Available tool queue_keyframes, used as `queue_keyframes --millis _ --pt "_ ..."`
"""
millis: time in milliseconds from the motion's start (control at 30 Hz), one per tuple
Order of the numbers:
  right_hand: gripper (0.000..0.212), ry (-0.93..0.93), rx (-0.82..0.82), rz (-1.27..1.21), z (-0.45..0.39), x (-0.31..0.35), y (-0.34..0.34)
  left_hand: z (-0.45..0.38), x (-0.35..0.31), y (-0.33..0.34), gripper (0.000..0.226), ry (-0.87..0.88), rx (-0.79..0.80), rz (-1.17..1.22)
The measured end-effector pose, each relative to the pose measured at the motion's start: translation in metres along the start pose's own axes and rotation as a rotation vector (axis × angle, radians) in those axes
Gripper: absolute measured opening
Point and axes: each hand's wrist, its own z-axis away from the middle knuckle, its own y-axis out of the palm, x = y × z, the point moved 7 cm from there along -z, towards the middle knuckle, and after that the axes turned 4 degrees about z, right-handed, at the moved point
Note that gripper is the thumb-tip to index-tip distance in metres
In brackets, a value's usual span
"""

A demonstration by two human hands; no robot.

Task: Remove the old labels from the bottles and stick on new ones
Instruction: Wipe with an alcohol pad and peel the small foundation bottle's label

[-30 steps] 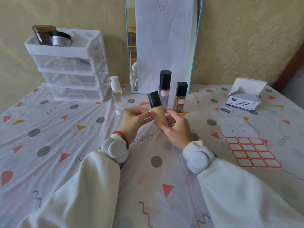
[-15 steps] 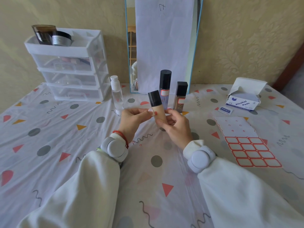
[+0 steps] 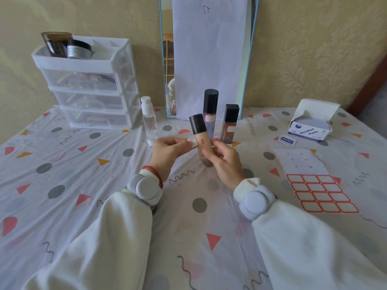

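My right hand (image 3: pixel 225 162) grips a beige foundation bottle (image 3: pixel 202 141) with a black cap, held tilted above the table. A small red scrap of label edge stays on the bottle's front. My left hand (image 3: pixel 167 152) pinches a white label (image 3: pixel 192 143) whose far end still touches the bottle's left side. Behind stand a tall purple bottle (image 3: pixel 210 110) and a brown square bottle (image 3: pixel 229 126), each bearing a red-bordered white label. A sheet of red-bordered labels (image 3: pixel 320 191) lies at the right, its upper part bare.
A clear bottle (image 3: pixel 149 121) with a white cap stands left of the mirror (image 3: pixel 207 57). A white drawer unit (image 3: pixel 90 84) with jars on top sits at the back left. An open box of alcohol pads (image 3: pixel 312 122) and one sachet (image 3: pixel 285 140) lie at the back right.
My left hand has pulled the label off toward the left, so it now stretches between my fingers and the bottle. The bottle stayed in my right hand, slightly raised.
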Motion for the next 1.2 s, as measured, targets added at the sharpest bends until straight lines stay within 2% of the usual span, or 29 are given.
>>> queue_keyframes --millis 167,267,367,467,700,967,1200 --pt "0.023 -0.001 0.028 0.006 0.000 0.000 0.002 0.001 -0.001 0.000 0.022 0.006 -0.008 -0.008" --pt "0.029 -0.040 0.041 0.126 0.001 0.003 0.006 0.002 -0.001 0.001 0.017 0.002 0.005 0.013" --pt "0.036 -0.027 -0.027 0.204 0.000 0.002 0.000 0.003 -0.001 0.004 0.010 0.007 0.045 0.004" --pt "0.034 -0.020 -0.067 0.249 0.000 0.003 -0.005 0.003 -0.002 0.005 0.010 0.016 0.059 0.004" --pt "0.031 -0.047 -0.057 0.213 0.003 0.007 -0.004 0.003 -0.003 0.006 0.025 0.016 0.069 -0.006" --pt "0.033 -0.031 -0.062 0.161 0.002 0.009 -0.003 0.003 -0.005 0.005 0.028 0.020 0.077 -0.012" --pt "0.027 -0.014 -0.061 0.094 0.002 0.007 -0.003 0.003 -0.004 0.005 0.028 0.012 0.079 0.007"
